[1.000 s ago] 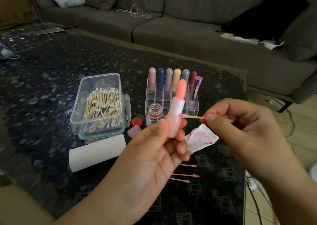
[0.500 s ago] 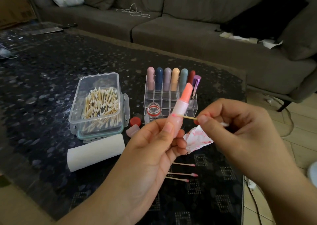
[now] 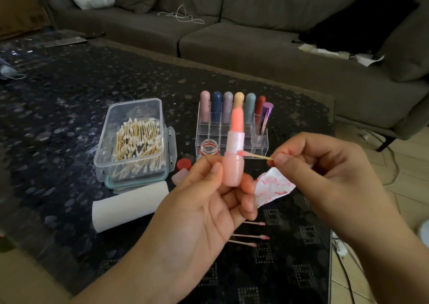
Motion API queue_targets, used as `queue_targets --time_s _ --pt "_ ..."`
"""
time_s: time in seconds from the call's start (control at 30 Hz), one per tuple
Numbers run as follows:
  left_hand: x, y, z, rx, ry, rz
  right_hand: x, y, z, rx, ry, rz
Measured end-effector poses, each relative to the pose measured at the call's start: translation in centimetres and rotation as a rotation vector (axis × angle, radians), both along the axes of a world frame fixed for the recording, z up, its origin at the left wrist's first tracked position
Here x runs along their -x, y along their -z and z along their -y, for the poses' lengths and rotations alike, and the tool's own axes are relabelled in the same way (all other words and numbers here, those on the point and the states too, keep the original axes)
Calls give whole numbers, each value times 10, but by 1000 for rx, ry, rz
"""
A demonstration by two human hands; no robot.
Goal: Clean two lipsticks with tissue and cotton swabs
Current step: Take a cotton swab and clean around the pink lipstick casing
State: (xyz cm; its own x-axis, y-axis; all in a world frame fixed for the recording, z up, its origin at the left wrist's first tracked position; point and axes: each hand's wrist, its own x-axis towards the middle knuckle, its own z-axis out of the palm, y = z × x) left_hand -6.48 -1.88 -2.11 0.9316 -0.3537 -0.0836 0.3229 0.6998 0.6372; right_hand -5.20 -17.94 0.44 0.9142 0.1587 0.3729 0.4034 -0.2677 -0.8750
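our left hand [image 3: 204, 211] grips the pink lipstick [image 3: 234, 157], our right hand [image 3: 325, 171] pinches a cotton swab [image 3: 255, 155] at its collar; three used swabs [image 3: 250, 236] and a stained tissue [image 3: 274, 187] suggest we're well underway.

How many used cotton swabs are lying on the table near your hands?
3 used swabs, pink-tipped, lie on the table under the left hand: one, a second and the nearest. More may be hidden beneath the hand.
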Motion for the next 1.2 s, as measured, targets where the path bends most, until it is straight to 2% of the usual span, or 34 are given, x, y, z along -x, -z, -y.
queue_targets --time_s 0.17,0.4,0.63,0.9,1.03,1.2 --pt "-4 3 1 26 11 -30 3 0 -3 10 -2 -18" --pt "0 1 3 -107 -10 37 4 0 -5 25 -7 13" --pt "1 0 4 -57 -3 23 0 0 4 3 -4 -11" --pt "2 2 5 -91 -24 42 2 -1 0 21 -5 0" --pt "2 2 5 -157 -73 81 2 -2 0 6 6 10" --pt "3 6 7 -257 -104 140 6 -2 -6 128 -8 77"
